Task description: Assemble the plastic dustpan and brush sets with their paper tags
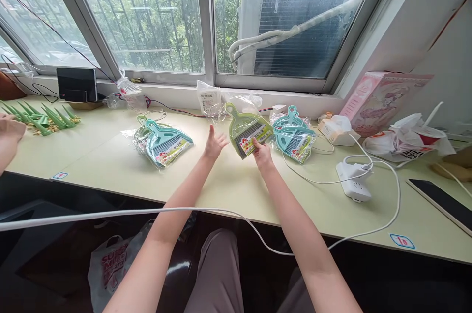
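On desk [236, 190], right hand [262, 154] pinches green dustpan set [248, 128]; left hand [214, 144] spread open.

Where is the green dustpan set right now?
In the head view the green dustpan set is at mid-table near the window, its lower edge held by the right hand, with the open left hand beside it and a teal set to its right.

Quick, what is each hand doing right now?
Left hand: open, holding nothing, beside the green dustpan set.
Right hand: gripping the green dustpan set's lower edge.

Pale desk [110, 155] under barred windows [147, 13]
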The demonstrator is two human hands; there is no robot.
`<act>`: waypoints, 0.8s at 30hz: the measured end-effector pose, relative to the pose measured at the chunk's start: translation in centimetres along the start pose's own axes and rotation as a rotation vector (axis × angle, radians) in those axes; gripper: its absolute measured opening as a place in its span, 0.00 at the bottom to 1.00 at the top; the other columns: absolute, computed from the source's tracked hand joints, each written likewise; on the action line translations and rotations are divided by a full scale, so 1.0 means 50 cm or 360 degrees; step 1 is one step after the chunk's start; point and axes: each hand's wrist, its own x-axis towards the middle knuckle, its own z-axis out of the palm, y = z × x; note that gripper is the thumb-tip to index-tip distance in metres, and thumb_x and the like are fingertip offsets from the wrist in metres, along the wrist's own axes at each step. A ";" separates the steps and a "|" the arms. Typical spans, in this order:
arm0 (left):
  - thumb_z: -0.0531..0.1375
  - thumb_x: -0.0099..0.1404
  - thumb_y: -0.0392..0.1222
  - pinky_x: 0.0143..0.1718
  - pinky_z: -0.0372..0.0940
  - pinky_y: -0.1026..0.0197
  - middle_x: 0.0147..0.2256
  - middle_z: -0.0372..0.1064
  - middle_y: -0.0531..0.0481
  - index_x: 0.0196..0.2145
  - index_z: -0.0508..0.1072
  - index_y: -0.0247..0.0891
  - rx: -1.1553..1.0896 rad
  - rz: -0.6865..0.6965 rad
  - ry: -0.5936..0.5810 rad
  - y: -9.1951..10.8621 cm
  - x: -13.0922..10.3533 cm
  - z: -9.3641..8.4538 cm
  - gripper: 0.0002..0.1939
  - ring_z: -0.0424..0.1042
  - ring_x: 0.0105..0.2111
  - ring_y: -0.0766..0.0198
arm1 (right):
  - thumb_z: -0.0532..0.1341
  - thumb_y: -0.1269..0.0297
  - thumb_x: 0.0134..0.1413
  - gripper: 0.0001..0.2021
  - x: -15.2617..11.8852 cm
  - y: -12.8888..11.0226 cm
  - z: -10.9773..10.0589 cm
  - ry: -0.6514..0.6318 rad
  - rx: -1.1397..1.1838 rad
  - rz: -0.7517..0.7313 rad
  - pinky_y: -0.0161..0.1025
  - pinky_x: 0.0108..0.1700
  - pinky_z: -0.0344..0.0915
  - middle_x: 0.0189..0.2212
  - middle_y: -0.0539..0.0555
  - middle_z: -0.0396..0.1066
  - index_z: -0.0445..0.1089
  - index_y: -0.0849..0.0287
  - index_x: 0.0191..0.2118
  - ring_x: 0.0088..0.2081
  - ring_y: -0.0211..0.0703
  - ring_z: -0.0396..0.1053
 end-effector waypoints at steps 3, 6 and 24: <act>0.57 0.59 0.69 0.57 0.62 0.45 0.54 0.69 0.37 0.59 0.64 0.37 -0.0309 -0.0080 -0.0433 -0.014 0.001 0.012 0.40 0.67 0.56 0.45 | 0.70 0.68 0.45 0.11 -0.011 0.003 0.010 -0.0033 0.0016 0.0021 0.39 0.50 0.74 0.38 0.54 0.77 0.69 0.59 0.35 0.45 0.43 0.74; 0.67 0.54 0.59 0.56 0.63 0.46 0.50 0.72 0.41 0.51 0.71 0.37 -0.0370 -0.0111 -0.0569 -0.038 -0.019 0.038 0.33 0.69 0.53 0.46 | 0.71 0.66 0.45 0.13 -0.015 0.000 0.013 0.0016 0.0010 0.0001 0.39 0.48 0.75 0.37 0.54 0.77 0.70 0.59 0.37 0.45 0.44 0.74; 0.76 0.42 0.42 0.61 0.58 0.50 0.62 0.56 0.38 0.68 0.23 0.49 0.0025 0.0314 -0.0383 -0.064 -0.030 0.072 0.75 0.64 0.59 0.51 | 0.65 0.70 0.51 0.13 -0.022 0.007 0.025 0.0223 0.0188 -0.0160 0.36 0.44 0.74 0.38 0.52 0.75 0.70 0.63 0.45 0.38 0.37 0.74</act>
